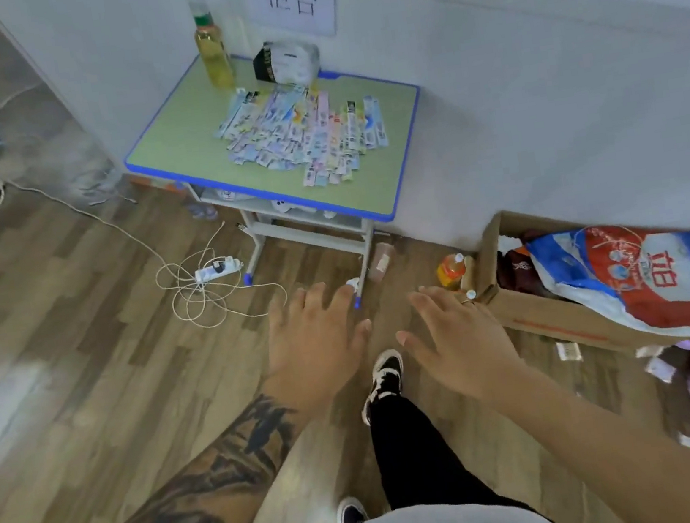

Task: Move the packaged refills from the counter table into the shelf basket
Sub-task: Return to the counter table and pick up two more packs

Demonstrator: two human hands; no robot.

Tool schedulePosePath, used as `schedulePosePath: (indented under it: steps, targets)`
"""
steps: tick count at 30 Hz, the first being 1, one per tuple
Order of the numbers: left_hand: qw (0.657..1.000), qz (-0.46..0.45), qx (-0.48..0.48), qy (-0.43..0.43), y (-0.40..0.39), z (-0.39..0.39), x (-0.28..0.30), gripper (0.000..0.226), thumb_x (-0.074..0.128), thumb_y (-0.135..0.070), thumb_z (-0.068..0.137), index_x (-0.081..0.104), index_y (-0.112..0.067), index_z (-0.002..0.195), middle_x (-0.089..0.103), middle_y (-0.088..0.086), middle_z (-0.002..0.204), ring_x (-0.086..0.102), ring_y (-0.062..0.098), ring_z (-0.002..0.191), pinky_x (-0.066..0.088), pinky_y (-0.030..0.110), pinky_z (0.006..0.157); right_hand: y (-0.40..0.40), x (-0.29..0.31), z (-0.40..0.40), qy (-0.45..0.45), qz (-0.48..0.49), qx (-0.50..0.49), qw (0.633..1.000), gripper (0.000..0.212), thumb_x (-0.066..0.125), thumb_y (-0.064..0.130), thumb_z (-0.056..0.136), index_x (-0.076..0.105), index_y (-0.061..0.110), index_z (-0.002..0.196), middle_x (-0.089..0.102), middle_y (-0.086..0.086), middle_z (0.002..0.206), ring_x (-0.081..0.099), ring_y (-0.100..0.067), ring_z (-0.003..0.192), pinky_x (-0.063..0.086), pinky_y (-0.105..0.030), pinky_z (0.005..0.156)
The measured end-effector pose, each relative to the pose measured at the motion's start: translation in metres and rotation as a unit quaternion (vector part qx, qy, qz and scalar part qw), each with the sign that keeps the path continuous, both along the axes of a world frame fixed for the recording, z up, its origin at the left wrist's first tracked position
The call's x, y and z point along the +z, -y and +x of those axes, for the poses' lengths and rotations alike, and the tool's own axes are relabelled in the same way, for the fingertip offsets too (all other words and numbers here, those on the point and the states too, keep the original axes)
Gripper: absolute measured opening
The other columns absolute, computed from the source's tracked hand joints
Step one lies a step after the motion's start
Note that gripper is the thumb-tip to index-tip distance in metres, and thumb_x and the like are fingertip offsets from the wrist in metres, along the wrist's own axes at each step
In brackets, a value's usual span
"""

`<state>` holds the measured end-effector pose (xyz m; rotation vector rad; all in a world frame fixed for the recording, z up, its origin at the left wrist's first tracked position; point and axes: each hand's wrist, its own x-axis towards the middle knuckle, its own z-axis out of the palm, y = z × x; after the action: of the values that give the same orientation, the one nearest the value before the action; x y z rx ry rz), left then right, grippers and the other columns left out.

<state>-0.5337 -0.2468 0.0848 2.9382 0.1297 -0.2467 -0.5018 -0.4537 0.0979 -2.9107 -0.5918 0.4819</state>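
1. Packaged refills (pixel 302 134) lie in a loose heap on the counter table (pixel 168 148), toward its back right part. Judge the transfer as not started for this heap: every pack in view is on the tabletop, none in hand.
2. Left of the table, note the cable and power strip (pixel 218 268) on the floor; treat them as a trip hazard as you approach.
3. Your left hand (pixel 316 336) is extended forward, fingers straight and spread, holding nothing. It is well short of the table.
4. Your right hand (pixel 455 334) is likewise flat and empty, just beside the left, over the floor.
5. At the table's back edge stand a bottle (pixel 212 49) and a tissue pack (pixel 288 61); leave them, as they are not refills.
6. On the right, a cardboard box (pixel 554 311) holds bags. The shelf basket cannot be identified in this view.
7. Remaining work: reach the table, gather the packs, carry them to the basket.
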Motion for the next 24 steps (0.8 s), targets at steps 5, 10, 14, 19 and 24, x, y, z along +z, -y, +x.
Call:
schedulePosePath:
  steps: [5, 10, 14, 19, 24]
  targets:
    - [0.999, 0.008, 0.044, -0.004, -0.032, 0.063, -0.005, 0.057, 0.036, -0.065, 0.100, 0.031, -0.039, 0.151, 0.039, 0.003, 0.157, 0.037, 0.028, 0.145, 0.021, 0.057, 0.120, -0.044, -0.022, 0.101, -0.008, 0.035, 0.040, 0.999, 0.054, 0.043, 0.058, 0.101, 0.044, 0.029, 0.147, 0.049, 0.001, 0.152, 0.053, -0.025, 0.134, 0.045, -0.045, 0.110]
    - [0.998, 0.016, 0.051, -0.026, -0.046, 0.148, -0.005, 0.057, 0.039, -0.062, 0.098, 0.033, -0.038, 0.150, 0.039, 0.002, 0.155, 0.038, 0.027, 0.144, 0.019, 0.057, 0.120, -0.068, -0.037, 0.205, -0.047, 0.053, 0.018, 0.997, 0.054, 0.043, 0.058, 0.103, 0.044, 0.028, 0.148, 0.050, -0.001, 0.150, 0.052, -0.029, 0.133, 0.044, -0.046, 0.108]
    - [0.997, 0.022, 0.059, -0.036, -0.044, 0.228, -0.010, 0.062, 0.035, -0.063, 0.094, 0.043, -0.033, 0.148, 0.050, 0.004, 0.150, 0.047, 0.030, 0.139, 0.029, 0.060, 0.115, -0.073, -0.044, 0.284, -0.079, 0.061, -0.007, 0.995, 0.052, 0.042, 0.054, 0.105, 0.045, 0.026, 0.148, 0.051, -0.003, 0.150, 0.052, -0.030, 0.133, 0.043, -0.048, 0.110]
    - [0.997, 0.022, 0.046, -0.058, -0.038, 0.305, -0.024, 0.060, 0.040, -0.059, 0.099, 0.038, -0.031, 0.153, 0.043, 0.010, 0.156, 0.041, 0.034, 0.143, 0.023, 0.063, 0.118, -0.076, -0.067, 0.363, -0.112, 0.078, -0.062, 0.989, 0.043, 0.045, 0.049, 0.105, 0.053, 0.026, 0.140, 0.058, -0.005, 0.140, 0.057, -0.031, 0.125, 0.048, -0.048, 0.103]
    - [0.996, 0.022, 0.031, -0.078, -0.043, 0.362, -0.034, 0.060, 0.040, -0.060, 0.101, 0.032, -0.034, 0.154, 0.037, 0.008, 0.160, 0.033, 0.033, 0.148, 0.015, 0.064, 0.120, -0.082, -0.092, 0.429, -0.127, 0.134, -0.172, 0.968, 0.038, 0.048, 0.041, 0.105, 0.054, 0.022, 0.138, 0.059, -0.006, 0.137, 0.056, -0.031, 0.123, 0.050, -0.044, 0.093]
